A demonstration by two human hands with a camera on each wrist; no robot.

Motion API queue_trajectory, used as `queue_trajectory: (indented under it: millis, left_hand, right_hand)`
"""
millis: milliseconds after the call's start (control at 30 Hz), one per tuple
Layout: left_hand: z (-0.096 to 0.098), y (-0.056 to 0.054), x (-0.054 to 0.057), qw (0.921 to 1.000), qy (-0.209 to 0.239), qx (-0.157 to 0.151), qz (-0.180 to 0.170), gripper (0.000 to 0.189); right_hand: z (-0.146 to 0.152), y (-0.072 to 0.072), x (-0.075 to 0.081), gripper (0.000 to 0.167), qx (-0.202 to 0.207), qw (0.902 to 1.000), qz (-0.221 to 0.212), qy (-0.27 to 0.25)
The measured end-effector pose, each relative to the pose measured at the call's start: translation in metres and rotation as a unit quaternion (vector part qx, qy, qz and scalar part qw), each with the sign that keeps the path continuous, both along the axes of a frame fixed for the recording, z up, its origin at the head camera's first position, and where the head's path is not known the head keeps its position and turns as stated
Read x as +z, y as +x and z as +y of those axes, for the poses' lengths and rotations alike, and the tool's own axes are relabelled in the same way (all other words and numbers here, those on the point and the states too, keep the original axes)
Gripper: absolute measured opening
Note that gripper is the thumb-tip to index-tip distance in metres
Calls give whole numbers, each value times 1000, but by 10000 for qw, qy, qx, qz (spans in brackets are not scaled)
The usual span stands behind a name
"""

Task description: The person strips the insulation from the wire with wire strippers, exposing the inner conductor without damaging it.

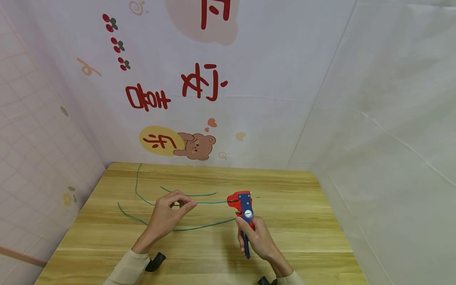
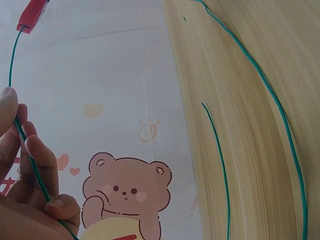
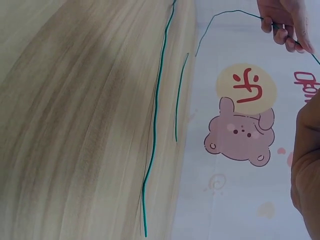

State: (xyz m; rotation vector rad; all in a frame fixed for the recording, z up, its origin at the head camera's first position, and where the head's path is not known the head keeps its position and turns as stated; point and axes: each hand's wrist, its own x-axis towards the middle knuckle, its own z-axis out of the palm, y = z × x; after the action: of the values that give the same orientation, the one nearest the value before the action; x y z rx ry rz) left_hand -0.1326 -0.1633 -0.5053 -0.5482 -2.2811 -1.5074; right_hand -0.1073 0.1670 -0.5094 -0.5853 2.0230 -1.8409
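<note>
Thin green plastic-coated wire: held above the pale wooden surface; judged light, springy, best pinched near its end.
Left hand: wire pinched by thumb and fingertips.
Red-and-blue wire stripper: wire run into its red head; depth of entry hidden.
Right hand: stripper's handles gripped; fingers partly hidden behind.

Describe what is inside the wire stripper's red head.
A green wire, pinched by the left hand, runs into the red head of the wire stripper. Its end is covered there, so how far it reaches cannot be seen.
</note>
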Motion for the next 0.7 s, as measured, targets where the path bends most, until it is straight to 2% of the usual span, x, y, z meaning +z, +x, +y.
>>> queue_trajectory:
  millis: [300, 500, 633, 700]
  left_hand:
    - [0, 2, 0, 9999, -103, 37, -68, 18]
    - [-1, 3, -1, 9998, -142, 85, -87, 16]
    - [-1, 3, -1, 9998, -116, 20, -140, 4]
    - [-1, 3, 0, 9998, -92, -21, -171, 4]
  right_hand:
    - [-1, -2, -5, 51, -367, 9991, 184, 93]
    - [0, -2, -6, 50, -305, 9990, 298, 152]
    - [0, -2, -5, 46, -285, 9991, 313, 84]
    - [0, -2, -4, 45, -274, 9992, 299, 48]
